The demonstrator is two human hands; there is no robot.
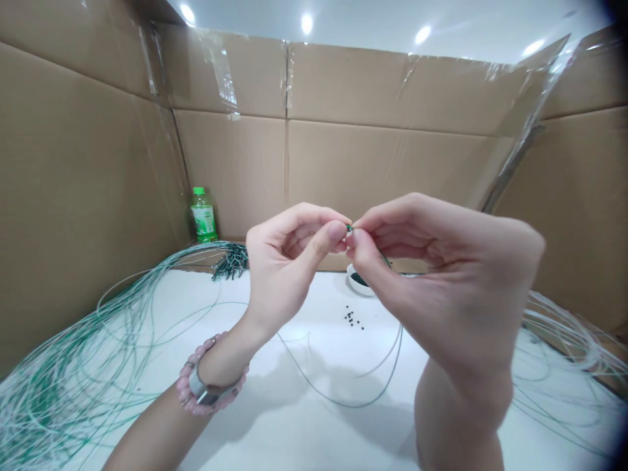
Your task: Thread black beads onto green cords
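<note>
My left hand (289, 252) and my right hand (441, 261) meet in mid-air, each pinching between thumb and fingertips. A tiny dark green bead (348, 228) shows between the fingertips, mostly hidden by them. A thin grey-green cord (338, 400) hangs from my right hand and loops down to the white tabletop (304, 438). Below the hands stands a small white bowl (356, 285) holding dark beads, partly hidden by my right hand. Several loose dark beads (350, 318) lie on the table in front of it. A pink beaded bracelet (210, 377) circles my left wrist.
Large tangles of pale green-white cords (63, 386) spread over the left side, and more (564, 363) lie at the right. A beaded strand bundle (230, 261) sits at the back. A green-capped plastic bottle (203, 214) stands before taped cardboard walls (235, 170).
</note>
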